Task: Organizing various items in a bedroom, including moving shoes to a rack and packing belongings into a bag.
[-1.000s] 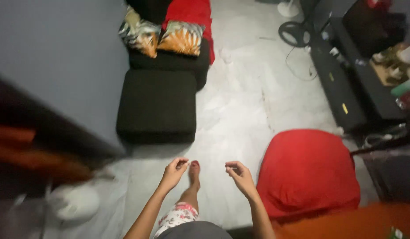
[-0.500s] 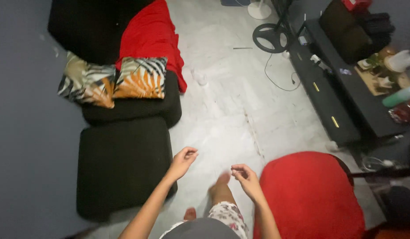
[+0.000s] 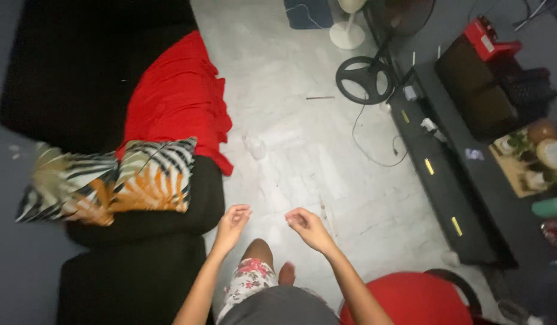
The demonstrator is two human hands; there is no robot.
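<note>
Pale marbled floor (image 3: 302,156) is filling the middle of the room, and over it the person is holding both hands out in front at waist height, close together but not touching. The left hand (image 3: 231,224) is curling loosely, fingers bent inward toward the thumb, and the right hand (image 3: 307,225) is doing much the same, fingertips pinching together; whether either is gripping something small is too blurred to tell, and no object is showing in either. Just beside the left hand, the black sofa (image 3: 170,216) is carrying two leaf-patterned cushions (image 3: 110,183) leaning side by side, with a red cloth (image 3: 179,105) draped over the seat behind them and spilling toward the floor. Judging by the stance, the person is walking along between the sofa and the red beanbag (image 3: 411,301), a bare foot (image 3: 286,274) showing below floral shorts (image 3: 249,281); any reach for the cushions or cloth would call for turning left and opening the fingers. Farther out, a low black cabinet (image 3: 453,180) is running along the right, a fan base (image 3: 364,79) and its trailing cable (image 3: 374,153) lying near it, and a small crumpled clear thing (image 3: 254,146) is sitting on the floor near the cloth. The beanbag and the cabinet's far clutter are being cut off by the frame edge.
</note>
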